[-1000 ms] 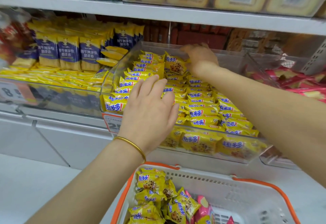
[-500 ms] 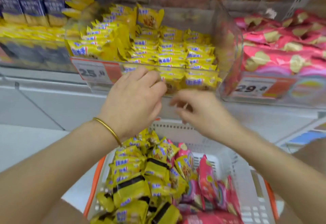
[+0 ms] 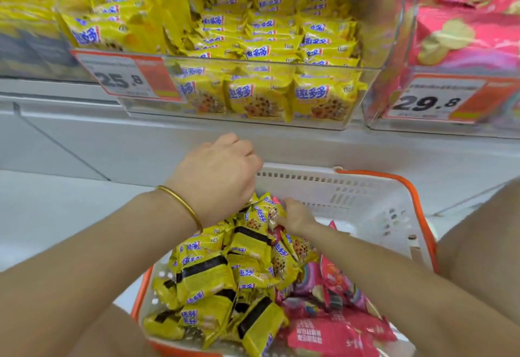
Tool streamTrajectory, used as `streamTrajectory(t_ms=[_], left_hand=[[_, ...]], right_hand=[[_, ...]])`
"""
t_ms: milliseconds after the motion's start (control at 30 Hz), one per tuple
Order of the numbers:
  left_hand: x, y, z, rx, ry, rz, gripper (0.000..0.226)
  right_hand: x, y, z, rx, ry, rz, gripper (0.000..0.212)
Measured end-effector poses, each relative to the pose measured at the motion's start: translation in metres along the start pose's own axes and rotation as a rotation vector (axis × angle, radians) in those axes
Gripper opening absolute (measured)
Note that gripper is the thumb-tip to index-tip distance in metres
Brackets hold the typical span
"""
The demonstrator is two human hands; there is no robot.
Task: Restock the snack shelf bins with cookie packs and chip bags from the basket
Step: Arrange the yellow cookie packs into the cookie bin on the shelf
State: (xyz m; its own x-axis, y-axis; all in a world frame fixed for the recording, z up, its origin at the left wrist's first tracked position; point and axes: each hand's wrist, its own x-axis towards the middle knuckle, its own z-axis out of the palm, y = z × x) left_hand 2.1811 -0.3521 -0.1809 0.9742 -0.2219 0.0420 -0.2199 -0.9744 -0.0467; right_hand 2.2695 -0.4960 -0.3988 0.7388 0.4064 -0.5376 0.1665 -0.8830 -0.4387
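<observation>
Head cam, only 1 view here. The white plastic basket with the orange rim (image 3: 365, 202) sits low in the middle. It's heaped with yellow cookie packs (image 3: 208, 272) on its left side and pink chip bags (image 3: 334, 334) on its right.

The right hand (image 3: 297, 216) is at the top of that heap with its fingers curled round 1 yellow pack with a cookie picture (image 3: 260, 216), which looks like a proper hold. The left hand (image 3: 216, 176), the one with the thin gold bangle (image 3: 183, 204), is knuckles-up over the basket's far-left edge. Its fingers point down into the pile and are hidden, so I can't tell if it's got anything.

Above the basket is the clear plastic cookie bin (image 3: 394, 47), already pretty full. The clear bin of pink bags (image 3: 464, 33) is up and right of the basket.

What could go wrong, imo:
- The packs look slippery and tangled, so lifting 1 could drag its neighbours over the basket rim.
- The bin is stacked high, so a careless drop could make rows slide.
- Pink sits right against yellow in the basket, so it's easy to grab the wrong one.
</observation>
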Motion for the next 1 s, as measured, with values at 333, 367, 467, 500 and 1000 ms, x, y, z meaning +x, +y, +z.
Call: streamTrajectory(t_ms=[333,367,467,500,1000], left_hand=[[0.016,0.003,-0.004,0.061,-0.170,-0.068,0.031],[0.017,0.002,-0.004,0.058,-0.193,-0.071,0.031],[0.018,0.001,-0.007,-0.011,-0.276,-0.067,0.040],[0.017,0.000,-0.010,-0.055,-0.320,-0.069,0.047],[0.028,-0.091,-0.110,-0.172,0.550,-0.318,0.051]], right_hand=[[-0.021,-0.024,-0.044,-0.120,-0.014,-0.041,0.040],[-0.031,-0.032,-0.062,-0.156,-0.035,-0.081,0.038],[-0.069,-0.061,-0.112,-0.173,-0.079,-0.205,0.021],[-0.085,-0.070,-0.126,-0.114,-0.085,-0.239,0.017],[-0.126,-0.199,-0.294,0.118,0.605,-0.575,0.033]])
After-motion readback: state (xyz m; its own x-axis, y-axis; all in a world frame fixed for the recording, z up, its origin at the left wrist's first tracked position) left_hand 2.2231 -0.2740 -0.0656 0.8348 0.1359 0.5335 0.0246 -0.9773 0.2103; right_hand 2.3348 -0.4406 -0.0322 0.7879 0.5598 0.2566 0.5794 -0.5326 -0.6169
